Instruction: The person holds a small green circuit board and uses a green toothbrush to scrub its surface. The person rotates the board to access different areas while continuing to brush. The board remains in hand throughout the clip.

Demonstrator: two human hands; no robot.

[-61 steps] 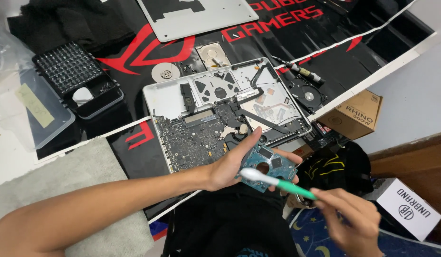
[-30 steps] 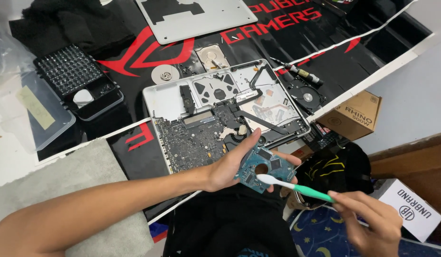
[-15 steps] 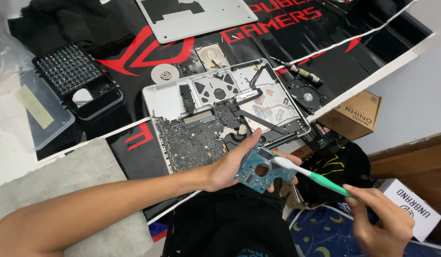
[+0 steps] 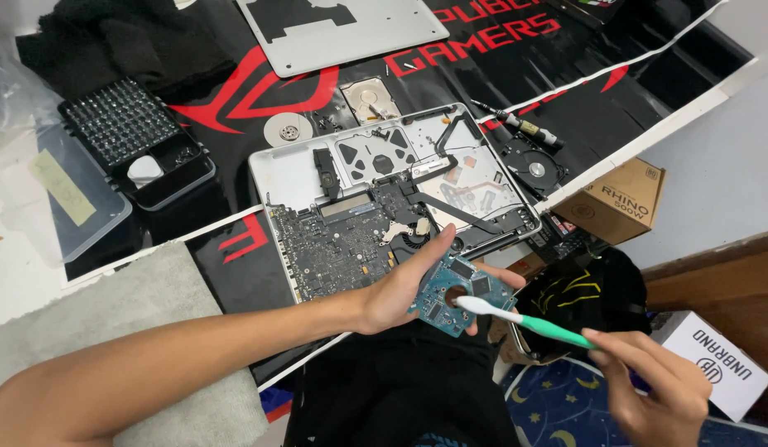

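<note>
My left hand (image 4: 404, 285) holds a small blue-green circuit board (image 4: 458, 291) by its edges, just off the front of the opened laptop chassis (image 4: 293, 178). My right hand (image 4: 657, 389) grips the handle of a green and white toothbrush (image 4: 533, 319), whose white head rests on the middle of the board. A dark green motherboard (image 4: 330, 244) lies at the front left of the chassis.
A grey metal bottom cover (image 4: 342, 33) lies at the back. A black screwdriver bit case (image 4: 131, 136) sits at left beside a clear plastic box (image 4: 65, 199). A fan (image 4: 533, 165), a brown cardboard box (image 4: 620, 203) and a white box (image 4: 719, 364) are at right.
The toothbrush has swept back and forth over the board: head left, then right, now back toward its middle. My left hand has kept the board nearly still.
</note>
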